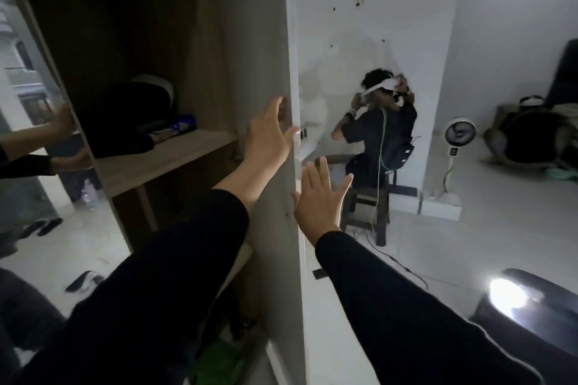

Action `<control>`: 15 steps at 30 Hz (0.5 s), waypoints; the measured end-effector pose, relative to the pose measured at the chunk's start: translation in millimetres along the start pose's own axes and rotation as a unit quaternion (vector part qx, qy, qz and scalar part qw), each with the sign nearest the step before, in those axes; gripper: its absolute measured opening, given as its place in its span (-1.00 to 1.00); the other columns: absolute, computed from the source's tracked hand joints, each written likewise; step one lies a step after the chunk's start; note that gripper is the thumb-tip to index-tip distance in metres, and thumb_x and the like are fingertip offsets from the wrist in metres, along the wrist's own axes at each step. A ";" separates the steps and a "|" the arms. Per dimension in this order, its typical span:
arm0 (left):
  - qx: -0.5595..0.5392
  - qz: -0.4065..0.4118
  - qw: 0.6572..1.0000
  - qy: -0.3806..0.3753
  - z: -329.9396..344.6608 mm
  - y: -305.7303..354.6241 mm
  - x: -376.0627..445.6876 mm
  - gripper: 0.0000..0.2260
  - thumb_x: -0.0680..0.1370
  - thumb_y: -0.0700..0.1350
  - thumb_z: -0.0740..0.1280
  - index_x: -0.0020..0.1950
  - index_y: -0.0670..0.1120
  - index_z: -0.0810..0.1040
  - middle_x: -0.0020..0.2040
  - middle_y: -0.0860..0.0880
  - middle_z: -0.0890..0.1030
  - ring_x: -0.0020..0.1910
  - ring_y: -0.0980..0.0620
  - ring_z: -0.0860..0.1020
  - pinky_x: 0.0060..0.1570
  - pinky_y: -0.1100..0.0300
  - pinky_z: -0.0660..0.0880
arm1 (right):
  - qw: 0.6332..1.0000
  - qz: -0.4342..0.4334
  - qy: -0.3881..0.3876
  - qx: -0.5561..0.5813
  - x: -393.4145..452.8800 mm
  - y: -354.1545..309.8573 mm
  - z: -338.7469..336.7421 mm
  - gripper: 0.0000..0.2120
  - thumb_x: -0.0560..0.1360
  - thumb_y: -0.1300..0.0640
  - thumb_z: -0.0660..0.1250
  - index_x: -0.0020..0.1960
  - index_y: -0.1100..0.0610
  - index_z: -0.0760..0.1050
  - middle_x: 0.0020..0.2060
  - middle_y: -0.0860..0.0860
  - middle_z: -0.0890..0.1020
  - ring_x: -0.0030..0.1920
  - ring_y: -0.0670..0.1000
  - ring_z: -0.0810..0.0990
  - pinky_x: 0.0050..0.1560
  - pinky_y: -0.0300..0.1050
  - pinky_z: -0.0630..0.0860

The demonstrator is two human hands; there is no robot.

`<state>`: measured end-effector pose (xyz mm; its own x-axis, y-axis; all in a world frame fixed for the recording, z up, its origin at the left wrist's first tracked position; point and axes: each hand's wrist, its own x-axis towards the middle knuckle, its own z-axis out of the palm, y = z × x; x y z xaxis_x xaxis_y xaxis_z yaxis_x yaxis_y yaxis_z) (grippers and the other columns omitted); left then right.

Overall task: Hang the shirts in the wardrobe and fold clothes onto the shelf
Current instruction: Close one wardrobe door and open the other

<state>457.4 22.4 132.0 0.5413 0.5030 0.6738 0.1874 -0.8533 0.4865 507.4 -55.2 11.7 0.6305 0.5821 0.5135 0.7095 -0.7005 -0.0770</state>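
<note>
Black sleeves cover both of my forearms, which reach up from 6 o'clock toward the middle of the view. Between them stands the white edge of the wardrobe door point(295, 166), running from 12 o'clock down to 6 o'clock.

My left hand point(269, 131) is on the inner side of this door, slightly left of the centre. Its fingers are straight and spread, and the thumb reaches to the door edge; it holds nothing. I cannot tell for sure if the palm presses on the panel or is only just beside it. My right hand point(319, 197) is on the outer side, a little lower, at about 5 o'clock from the left one. It is also flat and wide open, with a ring on one finger, and its fingers lie just beside the door edge.

Inside the wardrobe, at 9 o'clock, is a wooden shelf point(175, 153). On it lies a pile of dark clothes point(134, 116), with something blue point(184, 125) beside it. At 10 o'clock, the mirror door point(28, 103) shows reflected hands.

At 3 o'clock a person point(378, 131) sits on a stool point(366, 209), with a white fan point(459, 131) further right.
</note>
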 end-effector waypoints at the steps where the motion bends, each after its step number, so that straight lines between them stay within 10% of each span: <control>1: 0.011 0.004 1.000 -0.011 10.8 5.1 3.8 -0.38 0.50 0.00 0.40 0.49 -0.01 0.21 0.39 -0.04 0.42 0.34 -0.04 0.41 0.29 0.14 0.37 | 1.000 0.012 -0.005 -0.004 3.5 9.7 1.3 -0.45 0.64 -0.07 -0.02 0.55 0.15 -0.01 0.55 0.04 0.06 0.55 0.09 -0.19 0.35 0.47 -0.22; 10: 0.051 0.020 0.998 -0.028 117.8 42.6 53.1 -0.18 0.46 0.04 0.42 0.54 0.04 -0.05 0.52 -0.04 0.11 0.48 -0.04 0.17 0.38 -0.12 0.24 | 0.999 0.035 0.021 0.021 57.4 102.4 31.2 -0.18 0.50 0.22 0.21 0.56 0.09 -0.25 0.19 0.01 0.48 0.22 0.01 0.44 0.33 0.42 0.07; 15: 0.088 0.012 0.996 0.000 169.6 60.0 83.5 -0.19 0.46 0.07 0.39 0.53 0.06 -0.06 0.54 -0.04 0.03 0.51 -0.03 0.11 0.38 -0.21 0.17 | 0.998 -0.043 0.014 0.033 91.3 161.7 46.0 -0.16 0.56 0.22 0.22 0.51 -0.13 -0.34 0.37 0.01 0.38 0.47 0.07 0.23 0.38 0.36 0.11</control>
<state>652.8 -10.1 123.1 0.5469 0.4814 0.6850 0.3154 -0.8763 0.3640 694.2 -96.4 6.9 0.5578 0.6259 0.5451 0.7802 -0.6195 -0.0871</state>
